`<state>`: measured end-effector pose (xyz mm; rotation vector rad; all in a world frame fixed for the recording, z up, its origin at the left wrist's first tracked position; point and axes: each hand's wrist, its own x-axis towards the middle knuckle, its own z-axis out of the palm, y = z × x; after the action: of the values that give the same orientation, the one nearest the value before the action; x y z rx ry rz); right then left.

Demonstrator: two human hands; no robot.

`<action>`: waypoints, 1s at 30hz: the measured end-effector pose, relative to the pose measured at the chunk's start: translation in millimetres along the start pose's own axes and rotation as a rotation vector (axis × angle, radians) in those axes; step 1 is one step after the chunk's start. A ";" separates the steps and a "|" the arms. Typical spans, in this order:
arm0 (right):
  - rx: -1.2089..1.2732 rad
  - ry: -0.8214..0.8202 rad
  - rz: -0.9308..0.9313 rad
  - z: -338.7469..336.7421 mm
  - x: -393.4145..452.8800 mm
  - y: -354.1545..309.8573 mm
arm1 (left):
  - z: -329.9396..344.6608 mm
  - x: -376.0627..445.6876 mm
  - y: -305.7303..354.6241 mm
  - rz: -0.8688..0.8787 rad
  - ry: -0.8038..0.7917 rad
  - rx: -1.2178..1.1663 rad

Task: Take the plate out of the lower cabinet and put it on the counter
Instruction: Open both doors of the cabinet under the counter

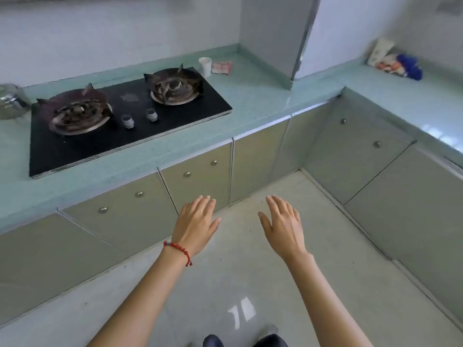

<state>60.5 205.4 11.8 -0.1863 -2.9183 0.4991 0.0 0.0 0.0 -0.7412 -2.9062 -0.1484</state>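
Observation:
My left hand (196, 225), with a red bead bracelet on the wrist, is held out flat with fingers spread, just in front of the lower cabinet doors (198, 179). My right hand (283, 225) is also flat and empty, over the floor beside the left one. All the lower cabinet doors are closed, with round metal knobs (213, 162). No plate is visible. The pale green counter (255, 101) runs along the top of the cabinets and turns a corner to the right.
A black two-burner gas hob (125, 121) is set in the counter. A white cup (205, 66) and a small packet (221, 67) stand behind it. A glass lid (11, 100) lies far left. Bags (395, 62) sit far right. The tiled floor (250, 284) lies below.

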 end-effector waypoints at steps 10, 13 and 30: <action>-0.043 0.111 0.245 -53.8 -19.9 161.4 | 24.3 90.0 159.3 0.196 -0.043 -0.073; -0.059 0.139 0.308 -67.8 -26.4 202.9 | 31.6 116.2 203.5 0.257 -0.051 -0.090; -0.041 0.137 0.474 -95.5 43.1 341.3 | 73.0 259.5 320.3 0.398 -0.124 -0.110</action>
<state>68.7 561.7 -8.9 -0.8928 -2.7405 0.4674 -79.1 411.0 -11.4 -1.3725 -2.8066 -0.2258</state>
